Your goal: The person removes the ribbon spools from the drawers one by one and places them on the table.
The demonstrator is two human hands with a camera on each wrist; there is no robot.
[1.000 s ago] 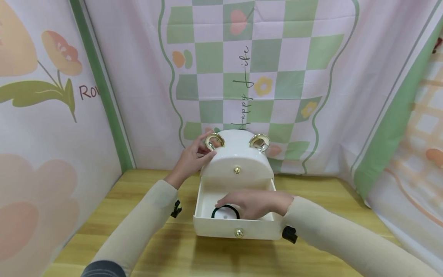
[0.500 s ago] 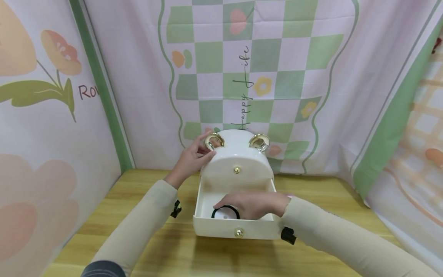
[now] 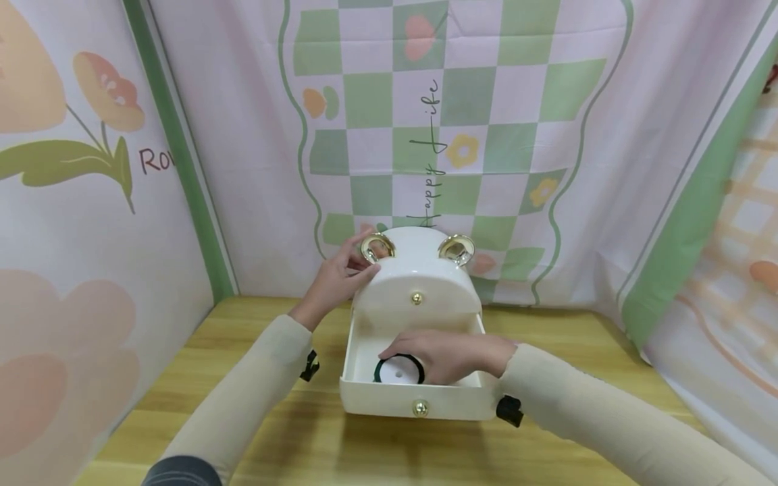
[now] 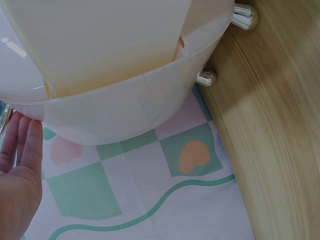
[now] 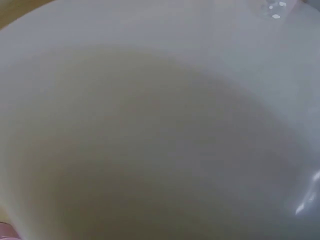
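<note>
Round white disc with a black band around its rim [image 3: 398, 370]: flat on the floor of the pulled-out cream drawer [image 3: 416, 400], toward the drawer's left-front part, just behind the front panel with its small gold knob [image 3: 419, 408]. Right hand [image 3: 448, 355] inside the drawer from the right, palm down, fingers stretched leftward over the disc's far and right edge and touching it; grip loose and flat, nothing clenched. Right wrist view filled by blurred pale plastic only, no detail of fingers or disc.

Drawer part of a glossy cream plastic box with a domed top [image 3: 416, 283], second gold knob [image 3: 416, 298] on the dome's front, two gold ring-shaped ears [image 3: 377, 247] at its top. Left hand [image 3: 335, 280] against the box's upper left side beside the left ear, fingers [image 4: 20, 145] straight against the shell, not clamped around anything. Box on a light wooden table [image 3: 255, 432], near its back edge. Behind and beside: hanging fabric backdrop with green-and-white checks and flowers [image 3: 462, 101].
</note>
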